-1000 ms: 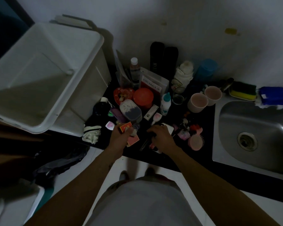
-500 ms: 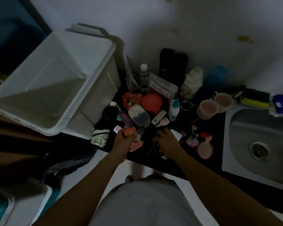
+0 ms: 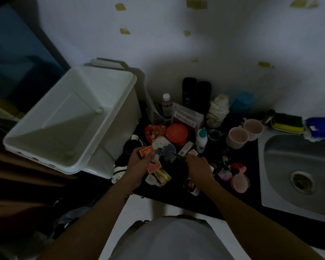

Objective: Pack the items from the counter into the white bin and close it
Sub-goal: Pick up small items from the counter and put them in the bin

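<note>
White bin point(image 3: 111, 94): one, mouth open and nothing visible inside. It stands at the left end of the table point(image 3: 250, 158), just beside the clutter, so packing takes only a short reach. No lid sits on it.
Left hand point(image 3: 137, 166): fingers curled round a small red box point(image 3: 145, 151), held above the pile on the bin's side. It is likely the next thing to go in.
Right hand point(image 3: 198, 166): fingers bent down, pinching a thin dark tool point(image 3: 176, 156) whose tip points toward the left hand. The room is too dim to name it.
Pile: nearly everything lies unpacked, crowded between the bin and the sink point(image 3: 289, 152). The job looks barely begun.
Pink cups point(image 3: 236, 137): two, mouths up, close together near the sink.
Black upright cases point(image 3: 189, 92): two, side by side against the wall.
Small bottles: two. A clear bottle point(image 3: 167, 105) with a white cap stands at the back, and a white bottle point(image 3: 202, 139) with a teal cap stands nearer the front.
Red containers: one round red-lidded jar point(image 3: 176, 133) and one heart-shaped tin point(image 3: 155, 130) beside it.
Pink hairbrush point(image 3: 239, 182): one, near the front edge.
Sponge point(image 3: 287, 122): one, behind the sink, probably kept there for washing up.
</note>
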Action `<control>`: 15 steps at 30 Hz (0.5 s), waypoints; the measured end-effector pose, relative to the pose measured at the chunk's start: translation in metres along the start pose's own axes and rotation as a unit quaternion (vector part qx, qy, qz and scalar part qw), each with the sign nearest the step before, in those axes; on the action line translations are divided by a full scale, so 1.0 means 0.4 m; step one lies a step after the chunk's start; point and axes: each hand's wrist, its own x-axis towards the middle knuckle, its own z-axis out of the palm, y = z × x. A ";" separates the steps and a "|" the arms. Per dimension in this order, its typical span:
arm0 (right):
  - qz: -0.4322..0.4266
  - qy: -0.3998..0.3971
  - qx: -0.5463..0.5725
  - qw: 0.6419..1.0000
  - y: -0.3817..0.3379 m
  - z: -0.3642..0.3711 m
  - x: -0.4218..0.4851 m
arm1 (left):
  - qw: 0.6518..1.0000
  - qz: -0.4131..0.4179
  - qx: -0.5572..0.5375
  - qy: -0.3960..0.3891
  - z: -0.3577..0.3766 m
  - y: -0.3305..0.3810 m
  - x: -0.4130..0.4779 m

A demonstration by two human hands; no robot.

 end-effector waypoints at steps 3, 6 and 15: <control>0.047 0.069 0.095 0.992 -0.040 -0.036 0.002 | 1.000 0.016 0.005 -0.016 -0.014 0.029 0.013; 0.098 0.087 0.171 0.977 -0.087 -0.077 0.026 | 0.999 0.032 -0.005 -0.031 -0.036 0.070 0.038; 0.088 0.235 0.307 0.918 -0.280 -0.177 0.170 | 0.989 0.050 -0.118 -0.077 -0.155 0.245 0.113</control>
